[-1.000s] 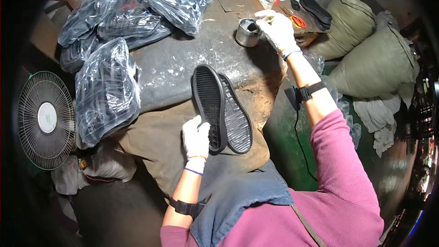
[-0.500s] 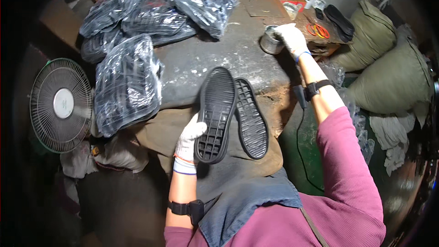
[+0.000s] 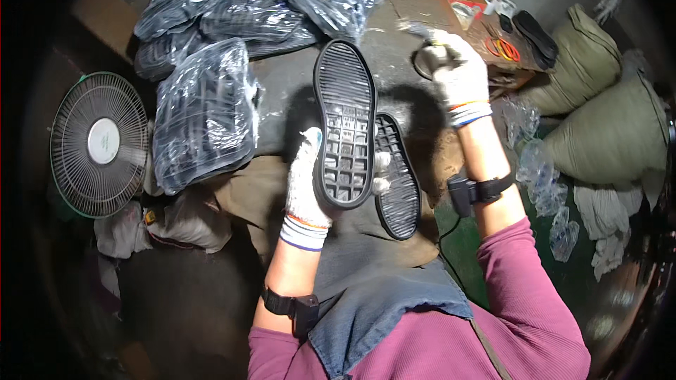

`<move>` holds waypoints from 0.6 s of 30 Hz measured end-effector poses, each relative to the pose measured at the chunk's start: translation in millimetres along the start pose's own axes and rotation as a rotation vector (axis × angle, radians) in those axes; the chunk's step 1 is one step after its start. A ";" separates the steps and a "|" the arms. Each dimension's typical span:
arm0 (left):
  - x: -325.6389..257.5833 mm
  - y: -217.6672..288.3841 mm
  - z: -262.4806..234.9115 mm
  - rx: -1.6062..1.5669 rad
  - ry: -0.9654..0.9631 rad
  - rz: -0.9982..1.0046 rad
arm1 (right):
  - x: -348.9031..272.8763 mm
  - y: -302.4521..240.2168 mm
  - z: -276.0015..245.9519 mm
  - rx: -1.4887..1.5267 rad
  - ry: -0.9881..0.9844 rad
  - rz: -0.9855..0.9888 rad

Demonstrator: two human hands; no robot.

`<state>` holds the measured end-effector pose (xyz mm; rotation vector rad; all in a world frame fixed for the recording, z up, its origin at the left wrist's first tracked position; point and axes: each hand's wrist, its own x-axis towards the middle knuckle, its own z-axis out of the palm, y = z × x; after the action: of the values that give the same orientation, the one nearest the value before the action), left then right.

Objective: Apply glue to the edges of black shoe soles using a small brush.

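My left hand (image 3: 306, 179), in a white knitted glove, grips a black shoe sole (image 3: 345, 127) around its edges. The sole is raised, its ribbed and gridded face toward me. Behind it a second black sole (image 3: 399, 193) lies on the brown cloth over my lap, partly covered by the first and by my left fingertips. My right hand (image 3: 458, 67), also gloved, is closed around a small brush (image 3: 415, 28) whose blurred tip points left. Just below and left of that hand stands a metal can (image 3: 424, 63), partly hidden by the glove.
Plastic-wrapped bundles (image 3: 208, 116) crowd the left and back of the dark bench (image 3: 278, 84). At far left stands a fan (image 3: 102, 141). Orange-handled scissors (image 3: 502, 49) and black insoles (image 3: 535, 39) lie on the small wooden stand at right, near full green sacks (image 3: 598, 130).
My right hand has come up from the can toward me, bringing the brush into sight. My left hand has lifted the sole higher and farther from me, tilting its face toward me.
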<state>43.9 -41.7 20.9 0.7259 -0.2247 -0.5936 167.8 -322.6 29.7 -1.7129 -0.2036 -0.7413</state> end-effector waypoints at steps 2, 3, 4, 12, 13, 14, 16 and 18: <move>-6.0 -9.0 -12.7 -0.648 -0.037 -0.137 | -10.2 0.8 20.4 0.366 -0.053 0.173; -8.3 -12.6 -15.2 -0.674 -0.015 -0.171 | -14.1 -0.1 26.5 0.479 -0.050 0.277; -12.7 -12.9 -14.8 -0.654 -0.016 -0.194 | -17.6 4.8 32.2 0.127 -0.021 0.088; -35.9 -7.0 -20.2 -0.729 -0.037 -0.250 | -55.7 -43.3 56.6 -0.341 -0.230 -0.220; -34.5 -7.7 -18.2 -0.735 -0.061 -0.240 | -66.4 -57.4 57.0 0.035 -0.247 0.125; -34.3 -9.7 -20.2 -0.727 -0.050 -0.232 | -74.8 -64.6 56.2 0.115 -0.251 0.225; -29.0 -21.0 -24.1 -0.735 -0.085 -0.171 | -90.4 -70.2 52.9 0.088 -0.276 0.102; -26.3 -30.1 -24.6 -0.707 -0.031 -0.069 | -103.3 -79.8 50.9 0.112 -0.307 0.110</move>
<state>19.1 -30.6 -17.5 0.0404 -0.0083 -0.6940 65.3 -227.1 30.5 -1.7097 -0.3534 -0.3762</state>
